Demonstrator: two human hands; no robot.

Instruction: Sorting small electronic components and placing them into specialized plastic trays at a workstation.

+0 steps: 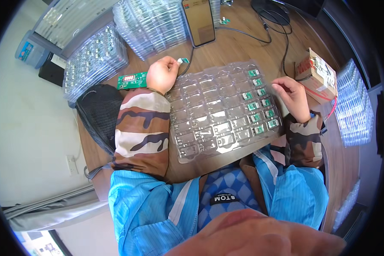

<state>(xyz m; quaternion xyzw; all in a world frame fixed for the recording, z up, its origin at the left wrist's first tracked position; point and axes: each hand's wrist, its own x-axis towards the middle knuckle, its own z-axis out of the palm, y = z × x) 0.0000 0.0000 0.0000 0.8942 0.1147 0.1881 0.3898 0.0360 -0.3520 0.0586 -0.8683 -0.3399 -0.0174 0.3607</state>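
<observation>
A clear plastic blister tray lies across the middle of the wooden desk, tilted so its long side runs from about 8 o'clock to 2 o'clock; most of its pockets are bare, while two columns at its 3 o'clock end hold small green circuit modules. At 12 o'clock from the tray a phone lies flat with its screen lit, and black cables loop over the desk toward 1 o'clock. Stacks of clear trays stand at 11 o'clock, and another stack loaded with parts sits further out at 10 o'clock. A larger green circuit board lies flat just beside the left wrist, at 9 o'clock from it. A cardboard box wound with tape sits at 3 o'clock from the tray, with more clear trays beyond it. A dark mesh bag hangs off the desk edge at 9 o'clock. The left hand, in a camouflage sleeve, rests at the tray's 11 o'clock corner, thumb and forefinger pinched on a small green module. The right hand rests at the tray's 3 o'clock edge, fingers loosely curled toward the filled pockets; whether it grips anything cannot be told.
</observation>
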